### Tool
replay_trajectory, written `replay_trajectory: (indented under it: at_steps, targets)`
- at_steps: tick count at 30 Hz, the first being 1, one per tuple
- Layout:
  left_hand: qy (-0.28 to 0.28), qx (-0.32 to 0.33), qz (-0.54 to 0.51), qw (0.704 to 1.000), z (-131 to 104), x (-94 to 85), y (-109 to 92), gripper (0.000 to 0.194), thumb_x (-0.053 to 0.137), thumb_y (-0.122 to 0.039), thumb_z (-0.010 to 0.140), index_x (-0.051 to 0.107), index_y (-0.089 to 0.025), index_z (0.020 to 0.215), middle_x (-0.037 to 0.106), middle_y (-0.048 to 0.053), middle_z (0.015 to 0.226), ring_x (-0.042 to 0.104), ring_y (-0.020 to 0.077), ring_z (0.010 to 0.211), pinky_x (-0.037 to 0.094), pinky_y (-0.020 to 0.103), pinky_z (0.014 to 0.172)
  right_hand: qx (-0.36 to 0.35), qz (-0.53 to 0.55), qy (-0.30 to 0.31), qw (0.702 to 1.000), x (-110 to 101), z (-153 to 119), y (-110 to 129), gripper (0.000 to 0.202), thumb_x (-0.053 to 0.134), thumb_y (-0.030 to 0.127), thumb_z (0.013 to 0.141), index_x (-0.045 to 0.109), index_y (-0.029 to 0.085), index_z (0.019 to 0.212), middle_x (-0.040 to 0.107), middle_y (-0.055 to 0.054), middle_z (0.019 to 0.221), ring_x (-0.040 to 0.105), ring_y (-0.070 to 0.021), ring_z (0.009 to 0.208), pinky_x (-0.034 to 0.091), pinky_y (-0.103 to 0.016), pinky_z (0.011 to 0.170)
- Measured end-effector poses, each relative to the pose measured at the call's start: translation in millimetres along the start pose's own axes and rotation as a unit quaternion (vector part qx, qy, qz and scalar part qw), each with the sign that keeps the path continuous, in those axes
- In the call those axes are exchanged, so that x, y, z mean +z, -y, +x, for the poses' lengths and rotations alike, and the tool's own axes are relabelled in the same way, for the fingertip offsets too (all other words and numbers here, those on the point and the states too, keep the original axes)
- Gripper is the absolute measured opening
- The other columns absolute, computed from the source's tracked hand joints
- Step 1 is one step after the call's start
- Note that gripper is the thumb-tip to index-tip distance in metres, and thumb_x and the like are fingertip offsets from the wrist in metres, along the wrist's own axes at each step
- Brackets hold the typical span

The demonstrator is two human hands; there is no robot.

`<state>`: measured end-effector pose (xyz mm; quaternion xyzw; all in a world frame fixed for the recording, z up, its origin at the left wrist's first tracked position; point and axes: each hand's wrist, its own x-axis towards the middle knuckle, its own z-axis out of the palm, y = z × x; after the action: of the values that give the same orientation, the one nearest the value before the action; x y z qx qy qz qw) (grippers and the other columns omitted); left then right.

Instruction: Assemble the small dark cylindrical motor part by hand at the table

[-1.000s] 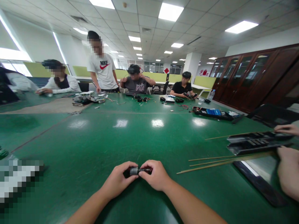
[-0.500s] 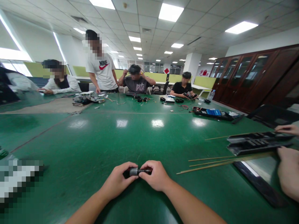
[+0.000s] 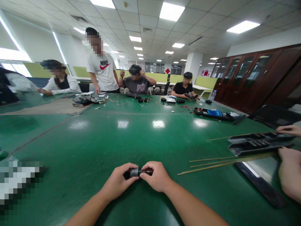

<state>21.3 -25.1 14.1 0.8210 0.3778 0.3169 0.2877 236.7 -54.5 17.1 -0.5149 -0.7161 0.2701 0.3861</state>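
Close in front of me, my left hand [image 3: 119, 179] pinches a small grey cylinder with dark ends [image 3: 134, 172], which looks like a small motor. My right hand [image 3: 156, 176] has its thumb and fingers closed on the thin dark ribbed rod [image 3: 146, 171] at the cylinder's right end. The piece lies level between both hands, just above or on the green tabletop [image 3: 131, 138]; which of the two I cannot tell. My fingers hide parts of both its ends.
Thin wooden sticks [image 3: 207, 164] lie at my right, beside a black tray-like housing [image 3: 258, 143] touched by a co-worker's hands [image 3: 288, 169]. A dark flat strip [image 3: 261, 185] lies below. Farther off are a parts tray [image 3: 213, 113], a heap of parts [image 3: 87, 99] and several people.
My hands and the cylinder stay nearly where they were. Across the table, the seated person in the dark grey shirt has shifted one raised hand slightly away from the head.
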Motion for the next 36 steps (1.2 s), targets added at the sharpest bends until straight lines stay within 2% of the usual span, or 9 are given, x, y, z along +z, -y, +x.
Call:
replay_trajectory:
  at_steps: [36]
  targets:
    - [0.003,-0.008,0.002,1.0,-0.6,-0.4,5.4,0.025,0.07,-0.03,0.084,0.064,-0.026,0.108,0.07,0.001,0.104,0.065,0.0198,0.097,0.049,0.031,0.088,0.001,0.017,0.001,1.0,0.9,-0.7,-4.8,0.009,0.073,0.026,0.078,0.074,0.022,0.087,0.069,0.001,0.076,0.06,-0.0139,0.067,0.042,-0.022,0.061]
